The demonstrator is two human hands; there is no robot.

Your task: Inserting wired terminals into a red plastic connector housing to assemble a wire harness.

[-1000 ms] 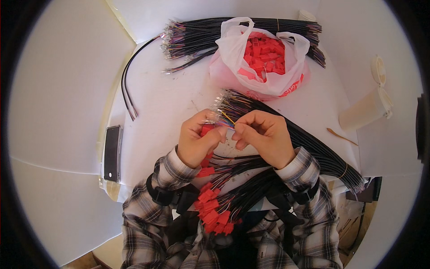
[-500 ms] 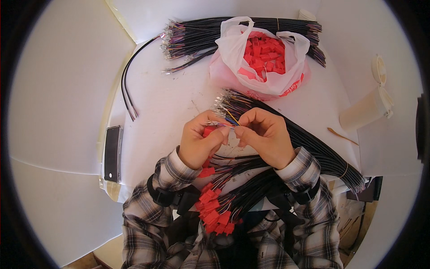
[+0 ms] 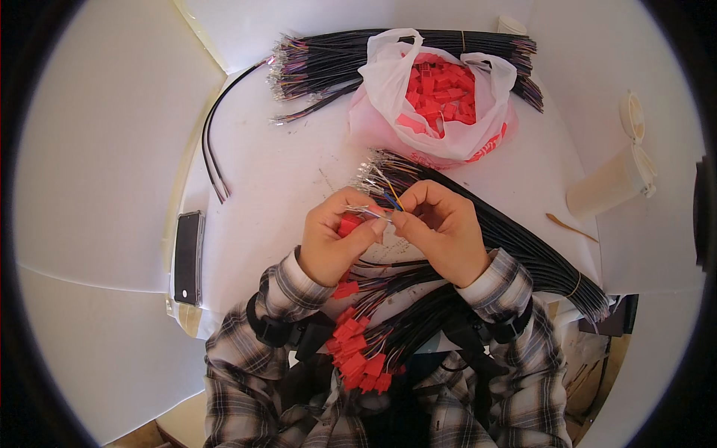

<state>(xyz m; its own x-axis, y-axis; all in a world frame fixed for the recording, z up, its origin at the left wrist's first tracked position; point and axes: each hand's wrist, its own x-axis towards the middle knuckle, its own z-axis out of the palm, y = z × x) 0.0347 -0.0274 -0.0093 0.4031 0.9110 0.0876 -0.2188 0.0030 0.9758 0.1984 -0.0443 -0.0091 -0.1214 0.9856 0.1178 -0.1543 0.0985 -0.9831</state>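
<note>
Both my hands meet at the middle of the table over thin coloured wires [image 3: 394, 200], among them blue and yellow ones. My left hand [image 3: 333, 237] pinches some of the wire ends, and a red plastic connector [image 3: 349, 224] shows at its palm. My right hand [image 3: 446, 231] grips the wires between thumb and forefinger. Below my hands lie black cables [image 3: 414, 317] with a cluster of red connectors [image 3: 355, 347] on their ends. Behind my right hand a tied bundle of black cables [image 3: 515, 235] runs slantwise, its bare terminals towards the middle.
A white plastic bag [image 3: 381, 112] full of red connectors [image 3: 444, 89] stands at the back. Another black cable bundle [image 3: 328, 60] lies behind it. At left are a phone [image 3: 188, 257] and a loose cable [image 3: 205, 142]; at right, a white lidded container [image 3: 609, 183] and a small brown stick [image 3: 571, 226].
My hands stay in nearly the same place. The blue and yellow wires have shifted slightly between my fingers, and the red connector by my left palm shows more.
</note>
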